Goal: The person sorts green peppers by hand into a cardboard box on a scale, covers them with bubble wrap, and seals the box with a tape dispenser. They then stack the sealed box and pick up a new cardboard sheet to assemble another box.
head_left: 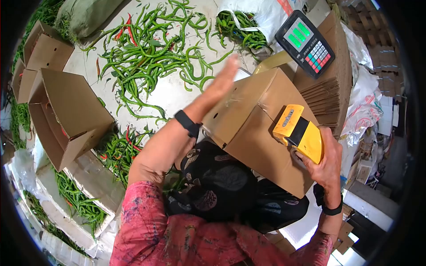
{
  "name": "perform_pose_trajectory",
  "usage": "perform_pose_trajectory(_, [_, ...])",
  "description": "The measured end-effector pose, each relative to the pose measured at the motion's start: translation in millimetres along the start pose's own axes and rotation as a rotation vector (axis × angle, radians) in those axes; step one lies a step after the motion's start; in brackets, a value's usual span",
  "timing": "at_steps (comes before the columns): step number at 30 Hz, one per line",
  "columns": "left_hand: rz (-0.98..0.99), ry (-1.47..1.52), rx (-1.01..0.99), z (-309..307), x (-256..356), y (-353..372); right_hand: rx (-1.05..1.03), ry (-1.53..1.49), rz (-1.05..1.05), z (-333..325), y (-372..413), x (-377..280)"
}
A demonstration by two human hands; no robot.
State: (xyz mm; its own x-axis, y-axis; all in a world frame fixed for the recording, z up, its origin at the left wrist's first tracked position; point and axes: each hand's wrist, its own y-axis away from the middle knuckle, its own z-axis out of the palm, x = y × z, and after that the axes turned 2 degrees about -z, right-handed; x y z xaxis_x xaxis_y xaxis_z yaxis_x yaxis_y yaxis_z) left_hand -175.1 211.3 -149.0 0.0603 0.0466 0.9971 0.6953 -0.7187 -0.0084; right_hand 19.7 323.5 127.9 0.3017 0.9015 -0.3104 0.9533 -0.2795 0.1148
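A closed cardboard box [248,128] stands tilted in front of my lap, with a shiny strip of clear tape across its edge. My right hand [326,159] is wrapped round a yellow tape dispenser [306,137] with a black band, which lies against the box's top face. Over the far left side of the box, my left hand [224,77] is smeared by motion; its fingers look stretched out flat, with nothing seen in them.
Green chillies [146,62] with a few red ones spread over the pale floor. A scale display [306,42] stands behind the box, beside flattened cardboard [326,97]. An open carton [71,106] sits at left, and a white sack [266,17] holds more chillies.
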Motion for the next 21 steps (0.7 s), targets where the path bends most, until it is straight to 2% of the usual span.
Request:
perform_pose_trajectory(1, [0.147,0.221,0.038,6.9,13.2,-4.4,0.002,0.01,-0.027,0.5,-1.3,2.0])
perform_pose_trajectory(2, [0.153,0.221,0.029,6.8,8.2,-4.0,0.01,0.025,-0.05,-2.1,-1.0,3.8])
perform_pose_trajectory(4, [-0.239,0.328,-0.205,4.8,-6.6,-8.5,0.059,0.039,-0.061,-4.2,0.5,3.4])
perform_pose_trajectory(5, [-0.225,0.325,-0.222,2.4,-1.6,-11.8,0.081,0.046,-0.093,-4.4,2.5,6.5])
perform_pose_trajectory(7, [-0.082,-0.205,0.167,-0.8,5.3,-21.6,0.111,0.008,-0.082,-3.6,8.5,15.8])
perform_pose_trajectory(8, [-0.005,0.025,0.151,-7.7,49.4,-17.4,0.127,-0.027,-0.093,-2.8,10.8,16.4])
perform_pose_trajectory(9, [0.069,0.257,0.132,-18.6,118.3,-13.3,0.145,-0.061,-0.104,-2.5,13.8,18.1])
perform_pose_trajectory(11, [-0.045,0.609,0.105,-3.9,206.9,-10.1,0.193,-0.076,-0.127,-0.3,19.1,26.3])
perform_pose_trajectory(13, [0.094,0.417,0.031,23.5,201.2,-15.4,0.275,-0.128,-0.197,5.0,24.1,31.6])
perform_pose_trajectory(15, [0.174,0.024,0.039,37.6,189.6,-9.1,0.302,-0.175,-0.195,5.7,28.4,36.9])
perform_pose_trajectory(17, [0.212,0.117,-0.033,39.2,191.5,-5.7,0.341,-0.106,-0.292,5.8,30.8,39.2])
perform_pose_trajectory(19, [0.294,-0.044,-0.028,40.7,194.2,-1.8,0.385,-0.117,-0.316,-5.0,39.9,46.8])
perform_pose_trajectory(20, [0.317,-0.226,-0.031,40.7,195.3,-0.5,0.29,-0.1,-0.226,-15.8,50.1,52.3])
perform_pose_trajectory(21, [0.364,-0.265,0.005,43.7,195.3,-1.8,0.188,-0.085,-0.137,-23.3,63.1,60.1])
